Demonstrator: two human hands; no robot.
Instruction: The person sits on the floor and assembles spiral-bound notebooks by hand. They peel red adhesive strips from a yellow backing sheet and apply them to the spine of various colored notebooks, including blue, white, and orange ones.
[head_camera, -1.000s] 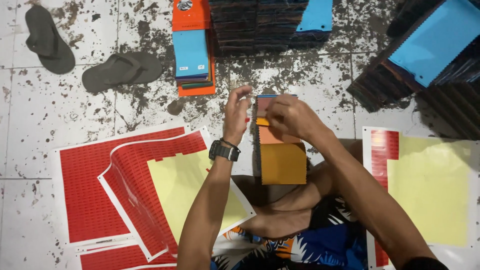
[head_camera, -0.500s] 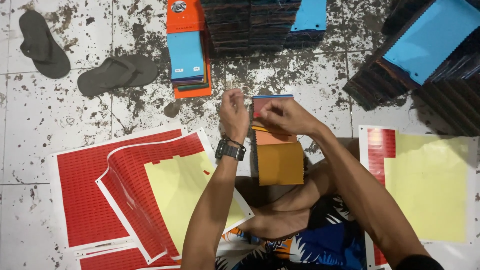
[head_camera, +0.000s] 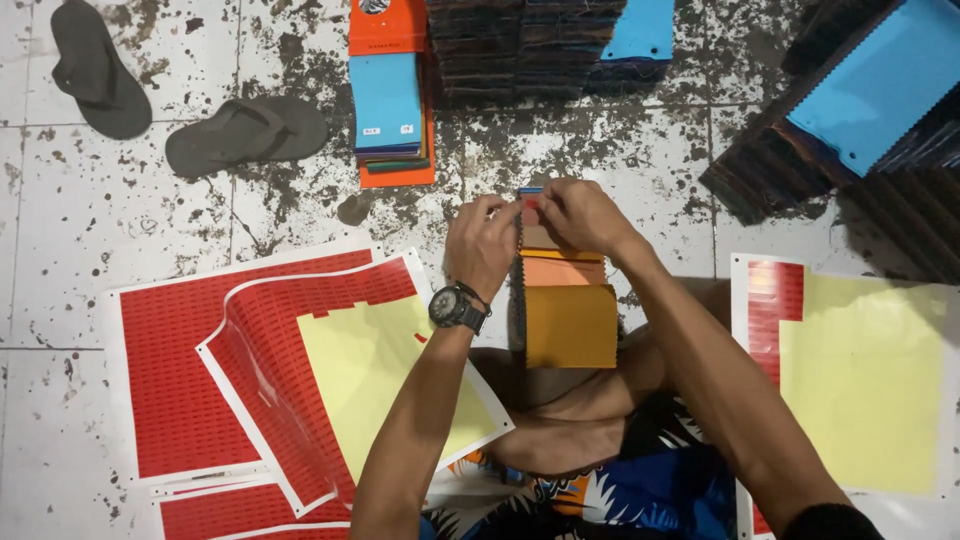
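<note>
Hands at the top of a fabric swatch stack

Fingers of both hands meet at the upper edge of a stack of fabric swatches (head_camera: 570, 320) resting on the person's lap. The left hand (head_camera: 482, 243), with a black wristwatch (head_camera: 455, 305) on its wrist, pinches the stack's top left corner; the right hand (head_camera: 578, 214) closes on the top edge just beside it, over a small blue and red piece. The swatches fan downward in orange and mustard steps.

Left of the lap, red sticker sheets (head_camera: 190, 370) lie on the tiled floor (head_camera: 100, 230), one with its clear film curled up over a pale yellow backing. Another red and yellow sheet (head_camera: 860, 390) lies on the right. Beyond the hands sits an orange swatch card topped with blue (head_camera: 392, 105), near dark piles of fabric (head_camera: 520, 45). Two grey sandals (head_camera: 245, 132) rest at the upper left.
</note>
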